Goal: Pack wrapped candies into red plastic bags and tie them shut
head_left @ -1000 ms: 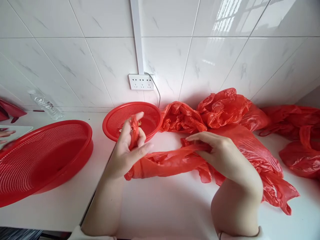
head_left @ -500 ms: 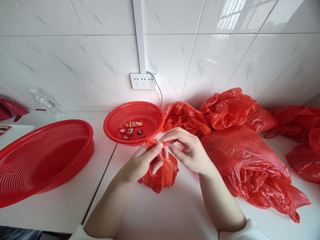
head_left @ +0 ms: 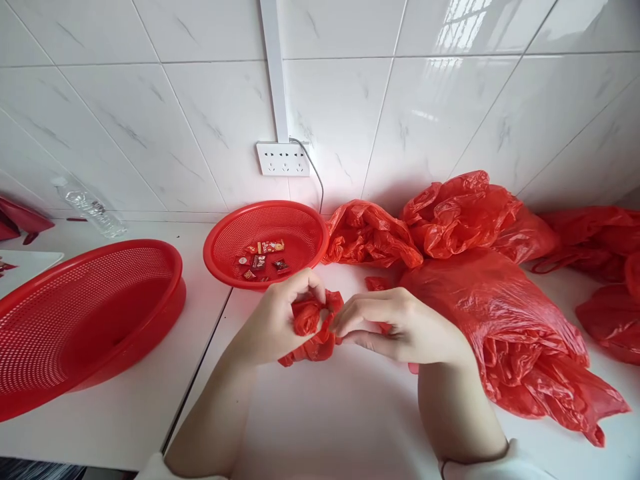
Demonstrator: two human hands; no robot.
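Observation:
Between both hands is a small crumpled red plastic bag (head_left: 306,320), low over the white table. My left hand (head_left: 275,323) wraps around it from the left, fingers closed on its bunched part. From the right, my right hand (head_left: 400,323) pinches the bag's edge between thumb and fingers. The hands cover much of the bag, and what is inside it cannot be seen. Just beyond my left hand stands a round red plastic basket (head_left: 213,257), with several small wrapped sweets (head_left: 259,261) on its bottom.
A larger red basket (head_left: 180,273) stands at the left. Big red plastic bags (head_left: 500,307) fill the right side, with another crumpled bag (head_left: 370,233) against the wall. A clear bottle (head_left: 95,210) lies at the back left. A power socket (head_left: 283,160) with a cable is on the tiled wall.
My hands have turned and lowered the bag, so its gathered end now faces me. My right hand has moved down and to the right, pulling on the bag's edge.

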